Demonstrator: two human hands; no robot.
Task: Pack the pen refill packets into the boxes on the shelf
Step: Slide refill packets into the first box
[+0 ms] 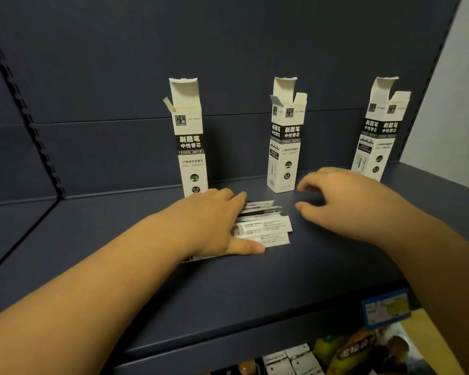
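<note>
Several white pen refill packets (266, 226) lie in a loose pile on the dark blue shelf (173, 288). My left hand (211, 223) rests flat on the pile's left part, fingers straight, thumb along its front edge. My right hand (341, 198) hovers just right of the pile, fingers loosely curled and holding nothing. Three tall white boxes with open top flaps stand upright behind: the left box (190, 147) just beyond my left hand, the middle box (284, 142) beyond the gap between my hands, the right box (377, 136) near the shelf's right end.
The shelf's back panel (228, 50) rises close behind the boxes. A slotted upright (25, 109) runs down the left side. Below the shelf's front edge hang a blue price tag (385, 307) and a lower shelf of packaged goods (349, 353).
</note>
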